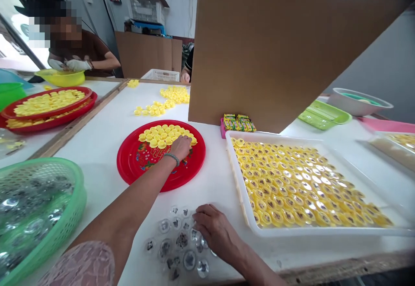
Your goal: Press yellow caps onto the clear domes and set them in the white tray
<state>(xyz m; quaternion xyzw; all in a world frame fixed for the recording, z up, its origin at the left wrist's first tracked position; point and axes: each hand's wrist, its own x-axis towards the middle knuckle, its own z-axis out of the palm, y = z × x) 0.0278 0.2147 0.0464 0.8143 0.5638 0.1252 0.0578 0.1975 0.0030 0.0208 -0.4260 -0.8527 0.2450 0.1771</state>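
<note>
"Where are the yellow caps (162,135)?"

"Spread loosely on the red tray (128,165), toward its far rim. The tray sits well back from the tabletop's (217,165) near edge."

"And the left grip (183,147)?"

"At the right end of the caps, fingers bent down and drawn in. Whether one is pinched, I can't tell; the hand hides its own fingertips."

"How would a cap handle?"

"Light, I'd judge, like thin plastic, and fairly stiff. Take it by the rim, thumb and one finger on opposite sides. Press down and it may skid into its neighbours."

"Now the clear domes (182,239)?"

"They lie on the tabletop just in from its near edge, between the basket (73,221) and the white tray (320,232). The right grip (202,221) is over their right side, fingers curled and partly spread. I can't make out whether it has hold of one."

"Slippery?"

"Probably. They shine, so they look smooth, and dry fingertips would help. I'd lift one by the outer rim, off the crown, where it could smear or scratch."

"Fragile?"

"Somewhat, if it's thin plastic: a hard squeeze might dent or crack it. A light pinch should do, since there seems little weight."

"Any room for fingers?"

"More around the stray domes at the cluster's left side; toward the middle they sit closer, so a neighbour could get nudged."
</note>
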